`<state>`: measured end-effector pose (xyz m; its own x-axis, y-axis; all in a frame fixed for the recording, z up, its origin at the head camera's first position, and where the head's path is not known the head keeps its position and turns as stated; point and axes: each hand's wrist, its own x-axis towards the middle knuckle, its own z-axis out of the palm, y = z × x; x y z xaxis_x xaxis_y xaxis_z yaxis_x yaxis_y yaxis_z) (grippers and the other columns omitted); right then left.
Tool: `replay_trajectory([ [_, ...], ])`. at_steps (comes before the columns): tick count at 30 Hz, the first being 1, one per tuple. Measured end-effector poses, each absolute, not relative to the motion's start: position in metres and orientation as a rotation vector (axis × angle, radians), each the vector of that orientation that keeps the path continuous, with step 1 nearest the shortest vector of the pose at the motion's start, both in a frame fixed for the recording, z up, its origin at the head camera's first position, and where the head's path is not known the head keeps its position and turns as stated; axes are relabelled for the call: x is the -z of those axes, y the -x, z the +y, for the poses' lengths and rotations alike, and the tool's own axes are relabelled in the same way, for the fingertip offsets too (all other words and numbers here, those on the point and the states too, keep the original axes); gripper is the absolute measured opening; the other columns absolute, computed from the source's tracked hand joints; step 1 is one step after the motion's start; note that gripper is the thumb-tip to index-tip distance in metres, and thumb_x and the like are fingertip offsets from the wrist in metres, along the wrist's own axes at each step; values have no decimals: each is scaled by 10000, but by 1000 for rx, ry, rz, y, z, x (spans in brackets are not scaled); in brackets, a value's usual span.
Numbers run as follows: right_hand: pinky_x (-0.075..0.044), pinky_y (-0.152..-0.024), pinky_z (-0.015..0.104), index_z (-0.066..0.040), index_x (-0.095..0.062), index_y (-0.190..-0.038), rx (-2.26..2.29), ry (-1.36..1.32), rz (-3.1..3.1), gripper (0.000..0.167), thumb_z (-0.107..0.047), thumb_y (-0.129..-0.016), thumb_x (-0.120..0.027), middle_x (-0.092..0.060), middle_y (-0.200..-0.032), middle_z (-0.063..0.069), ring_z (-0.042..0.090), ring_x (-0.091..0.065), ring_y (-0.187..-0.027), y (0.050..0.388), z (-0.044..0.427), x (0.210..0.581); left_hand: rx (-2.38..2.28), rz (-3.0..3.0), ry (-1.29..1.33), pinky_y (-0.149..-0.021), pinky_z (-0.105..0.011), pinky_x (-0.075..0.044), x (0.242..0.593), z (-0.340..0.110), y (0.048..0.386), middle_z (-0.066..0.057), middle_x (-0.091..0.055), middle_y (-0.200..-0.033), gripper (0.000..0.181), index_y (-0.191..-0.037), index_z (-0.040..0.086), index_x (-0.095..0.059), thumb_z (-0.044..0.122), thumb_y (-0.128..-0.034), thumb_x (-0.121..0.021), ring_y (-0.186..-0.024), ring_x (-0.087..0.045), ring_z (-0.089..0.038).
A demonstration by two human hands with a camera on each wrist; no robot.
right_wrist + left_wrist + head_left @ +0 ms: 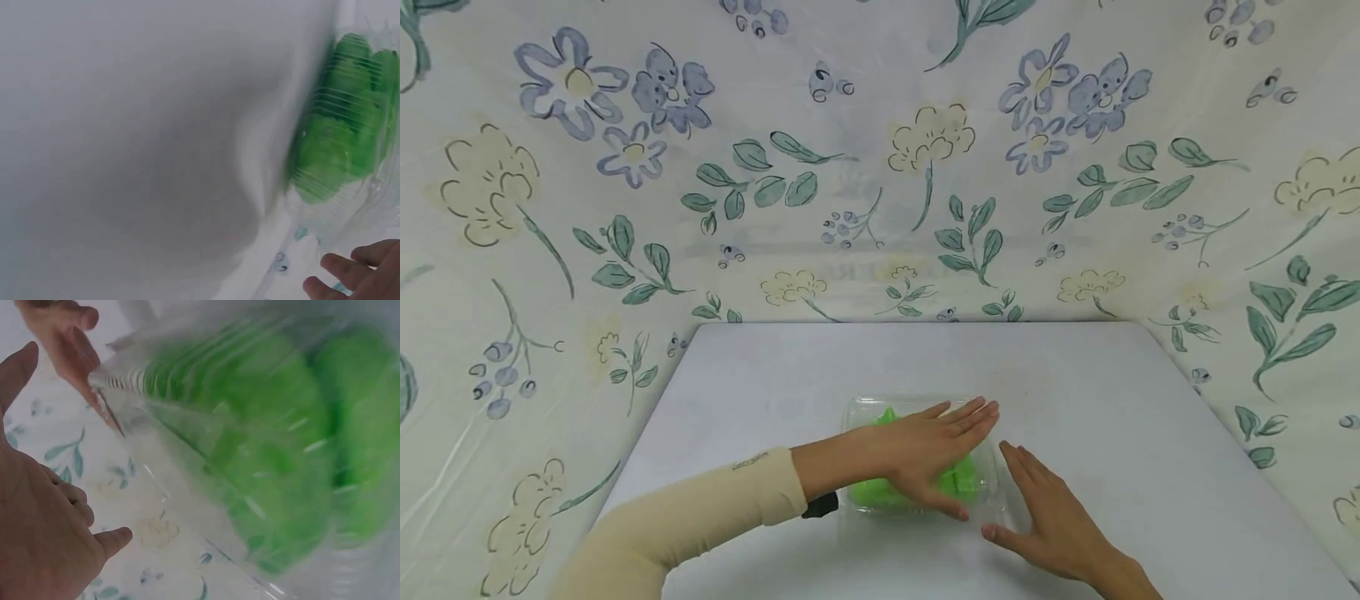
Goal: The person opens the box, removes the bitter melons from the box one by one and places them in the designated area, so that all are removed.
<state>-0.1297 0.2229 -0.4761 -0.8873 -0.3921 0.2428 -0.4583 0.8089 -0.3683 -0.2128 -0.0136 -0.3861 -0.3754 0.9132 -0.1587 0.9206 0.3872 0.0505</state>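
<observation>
A clear plastic box with several bright green, rounded things inside lies on the white table. Its lid looks closed, and ribbed walls show in the right wrist view, where the green things are seen through the side. My left hand is spread above the box with straight fingers and holds nothing; whether it touches the lid I cannot tell. Just right of the box, my right hand has its fingers extended and thumb apart, gripping nothing. The exact kind of the green things is unclear through the plastic.
The white table reaches back to a wall covering printed with flowers and leaves, which also hangs at both sides. A black device sits beneath my left wrist, by the cream sleeve.
</observation>
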Motion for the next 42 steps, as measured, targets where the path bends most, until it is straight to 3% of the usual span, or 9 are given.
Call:
replay_trajectory([
  [6, -427, -938, 640, 23, -307, -1514, -729, -635, -2853, 996, -588, -834, -703, -388, -1497, 225, 429, -440, -1305, 126, 222, 490, 263, 2385, -1643, -1176, -452, -136, 391, 26, 221, 26, 144, -1617, 1173, -1574, 147, 98, 837, -802, -453, -1437, 189, -96],
  [13, -413, -975, 617, 37, -284, -1520, -770, -661, -2818, 923, -511, -893, -680, -345, -1523, 224, 418, -397, -1344, 123, 219, 501, 398, 2377, -1615, -1175, -447, -140, 405, 40, 217, 48, 116, -1628, 1174, -1584, 170, 63, 873, -777, -420, -1463, 128, -97],
  [22, -403, -986, 601, 100, -342, -1468, -804, -680, -2801, 732, -376, -980, -609, -353, -1502, 260, 420, -395, -1343, 121, 216, 500, 449, 2436, -1759, -1174, -451, -151, 423, 33, 215, -30, 67, -1644, 1016, -1587, 113, 4, 755, -899, -380, -1460, 170, -160],
  [42, -412, -975, 581, 111, -521, -1338, -1195, -596, -2688, 547, -185, -919, -710, -534, -1374, 214, 392, -496, -1259, 126, 211, 501, 255, 2483, -1828, -1172, -461, -152, 442, 30, 214, -114, 95, -1634, 897, -1567, 22, 16, 528, -984, -439, -1461, 183, -257],
])
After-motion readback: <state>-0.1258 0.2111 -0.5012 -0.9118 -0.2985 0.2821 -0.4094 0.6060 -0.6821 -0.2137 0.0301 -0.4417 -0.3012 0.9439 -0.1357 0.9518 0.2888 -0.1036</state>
